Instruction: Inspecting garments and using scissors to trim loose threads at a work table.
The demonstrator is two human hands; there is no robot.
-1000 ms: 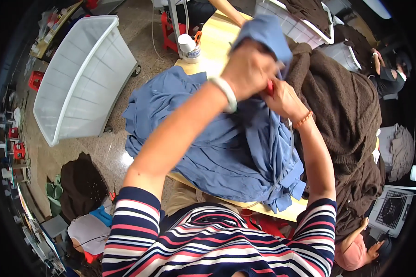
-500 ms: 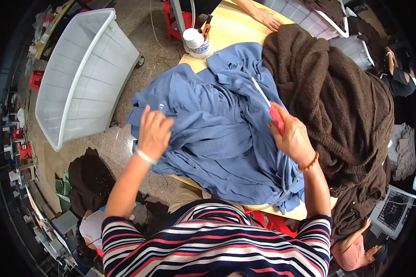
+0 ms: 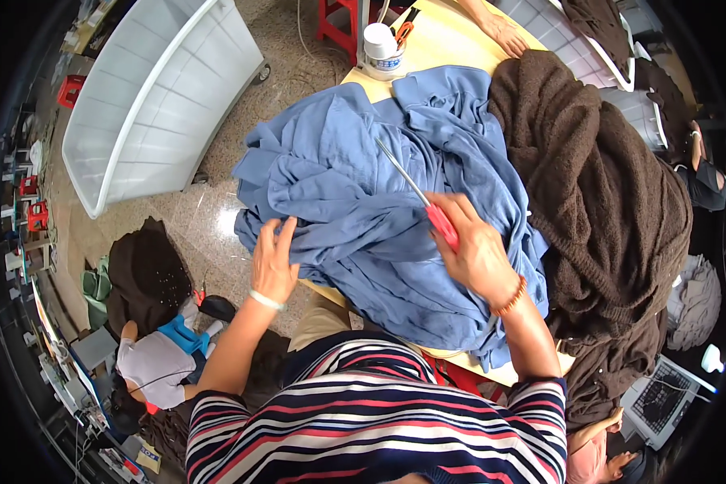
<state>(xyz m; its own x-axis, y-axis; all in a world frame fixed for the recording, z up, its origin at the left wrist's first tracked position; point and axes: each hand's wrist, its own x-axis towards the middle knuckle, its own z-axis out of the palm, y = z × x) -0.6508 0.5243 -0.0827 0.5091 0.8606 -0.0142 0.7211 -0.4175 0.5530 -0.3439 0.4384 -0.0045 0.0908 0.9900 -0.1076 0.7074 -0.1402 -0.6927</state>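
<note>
Crumpled blue knit fabric (image 3: 339, 194), perhaps garments, lies heaped before me on the pale wooden table. At the heap's near left edge is my left hand (image 3: 274, 266), fingers stretched and apart, with no fabric visibly gripped. My right hand (image 3: 477, 254) is closed around the red handle of a tool (image 3: 442, 227). Its long, thin metal shaft points up and left over the fabric; whether it is a single shaft or closed blades, I cannot tell. My right palm hides part of the handle.
A brown knit heap (image 3: 589, 161) fills the table's right side. Another person's hand (image 3: 504, 36) rests at the far edge, near a white cup (image 3: 381, 52) with an orange-handled cutter (image 3: 404, 32). A grey wheeled bin (image 3: 157, 97) stands left. More people sit lower left and right.
My right hand has moved left and slightly down with the red-handled tool. My left hand has dropped lower beside the fabric, its fingers now straighter. The blue heap's left part has shifted.
</note>
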